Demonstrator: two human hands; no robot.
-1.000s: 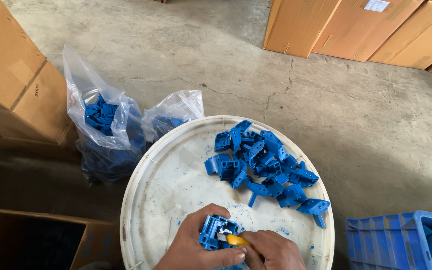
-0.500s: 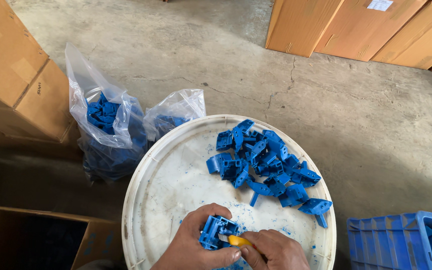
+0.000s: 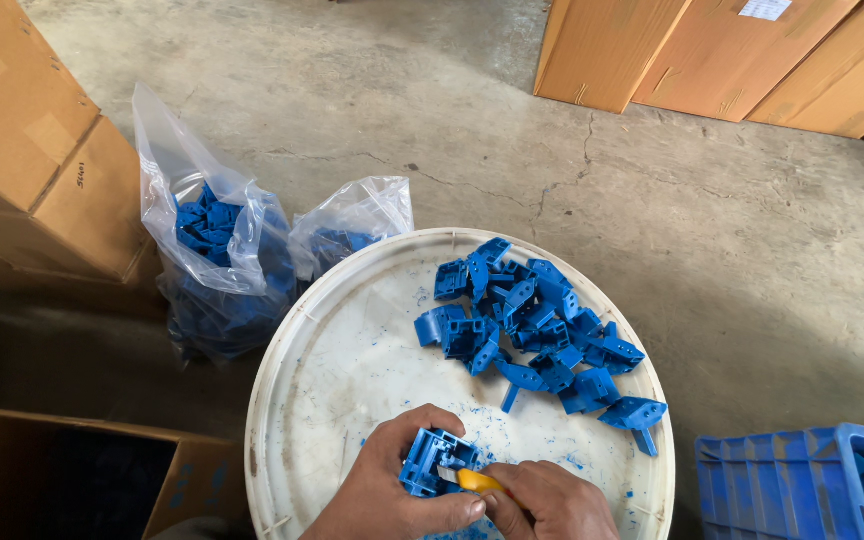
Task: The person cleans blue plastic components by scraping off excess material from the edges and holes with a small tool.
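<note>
From the head view, my left hand (image 3: pixel 392 490) is clamped around a blue plastic bracket (image 3: pixel 432 462), fingers curled over its near side so the part sits tilted up toward me. My right hand (image 3: pixel 552 505) is closed on a yellow-handled trimming knife (image 3: pixel 474 481), and the 2 hands are pressed together at the bracket, thumbs touching. The knife's short pale blade meets the bracket's right edge; its long axis runs left to right, from my right hand toward the part. The bracket lies just left of my right hand, and my left hand is the nearer one, since it holds it.

Both hands hover over the near rim of a round white lid (image 3: pixel 312 400) that serves as my tabletop, dusted with blue shavings (image 3: pixel 512 430) just beyond my knuckles. Farther out and to the right of my hands is a heap of blue brackets (image 3: pixel 532 330), well apart from the one I hold. Beyond my left hand, off the lid, stand 2 clear plastic bags (image 3: pixel 222 250) with more blue parts. A blue crate (image 3: pixel 782 480) sits to the right of my right hand, and an open cardboard box (image 3: pixel 82 480) to the left of my left hand.
</note>
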